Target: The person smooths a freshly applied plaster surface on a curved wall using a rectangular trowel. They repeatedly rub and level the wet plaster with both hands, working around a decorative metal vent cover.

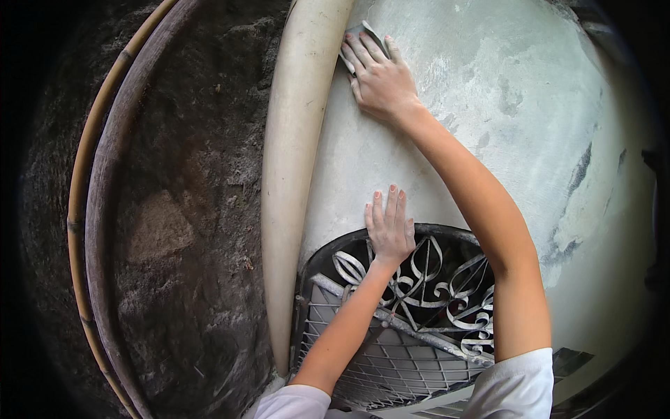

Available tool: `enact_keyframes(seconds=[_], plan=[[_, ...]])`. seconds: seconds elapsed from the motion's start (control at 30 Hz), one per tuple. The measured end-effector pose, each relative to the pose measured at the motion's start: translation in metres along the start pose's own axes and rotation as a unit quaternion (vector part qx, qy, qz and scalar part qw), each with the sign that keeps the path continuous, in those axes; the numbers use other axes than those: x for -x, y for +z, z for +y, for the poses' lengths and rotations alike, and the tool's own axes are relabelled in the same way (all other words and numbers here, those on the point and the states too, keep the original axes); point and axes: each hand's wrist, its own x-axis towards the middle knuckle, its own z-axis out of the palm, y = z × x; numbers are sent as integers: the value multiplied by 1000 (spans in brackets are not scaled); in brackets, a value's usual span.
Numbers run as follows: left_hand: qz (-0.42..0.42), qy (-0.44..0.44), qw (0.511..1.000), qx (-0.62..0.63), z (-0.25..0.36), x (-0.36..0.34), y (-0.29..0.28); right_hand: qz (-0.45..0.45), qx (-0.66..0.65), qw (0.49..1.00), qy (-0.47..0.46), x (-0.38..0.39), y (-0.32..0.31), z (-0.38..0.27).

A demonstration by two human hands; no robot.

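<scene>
My right hand [380, 80] is raised high on the pale, patchy wall [481, 84], close beside a cream pipe [296, 140]. Under its fingers it presses a dark grey sheet of sandpaper [375, 36] to the surface; one edge of the sheet curls up past the fingertips. Whitish dust covers the fingers. Lower down, my left hand [389, 227] lies flat with its fingers stretched upward on the wall, just above the rim of a window opening. It holds nothing.
Below my hands is a window with a white scrolled metal grille [426, 286] and wire mesh [384, 356]. Left of the pipe rises a dark rough wall [202, 209], with a bamboo pole [80, 181] and a brown pole [105, 153] along it.
</scene>
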Motion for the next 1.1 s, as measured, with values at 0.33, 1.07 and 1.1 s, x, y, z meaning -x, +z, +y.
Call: enact_keyframes(seconds=[0.33,1.07,1.1], plan=[[-101,-45,987,112,-15,39,-26,-178,-220,861,-424,161,-1,-123],[-476,-467,552,501,124,144,-175,-309,-819,380,299,494,-155,0],[-482,-468,564,481,133,140,-174,-256,-815,419,308,503,-163,3]])
